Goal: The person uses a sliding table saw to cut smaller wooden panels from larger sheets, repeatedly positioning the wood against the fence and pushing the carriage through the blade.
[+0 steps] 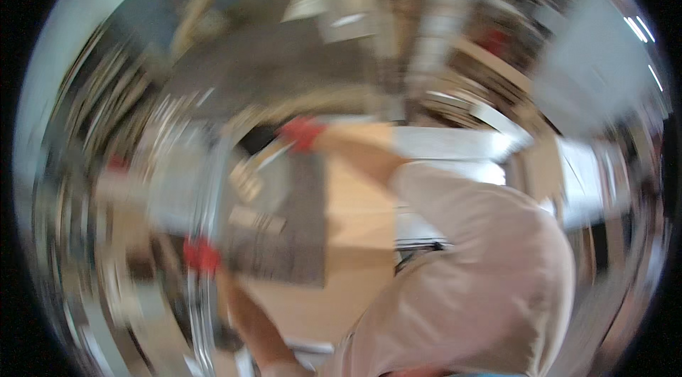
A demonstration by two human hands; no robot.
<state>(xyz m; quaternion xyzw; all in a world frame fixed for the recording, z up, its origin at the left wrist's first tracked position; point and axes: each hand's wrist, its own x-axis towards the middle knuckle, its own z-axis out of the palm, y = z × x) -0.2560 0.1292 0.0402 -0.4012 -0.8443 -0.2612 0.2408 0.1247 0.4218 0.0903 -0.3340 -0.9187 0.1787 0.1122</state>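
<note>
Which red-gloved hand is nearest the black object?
The right hand, higher in the picture, right beside the black object. The left hand is lower, at the long shiny rail; blur hides whether it grips.

From my remote seat I can read no text, label, brand, number or sign in the head view (heavy blur smears it nearly from edge to edge).
</note>
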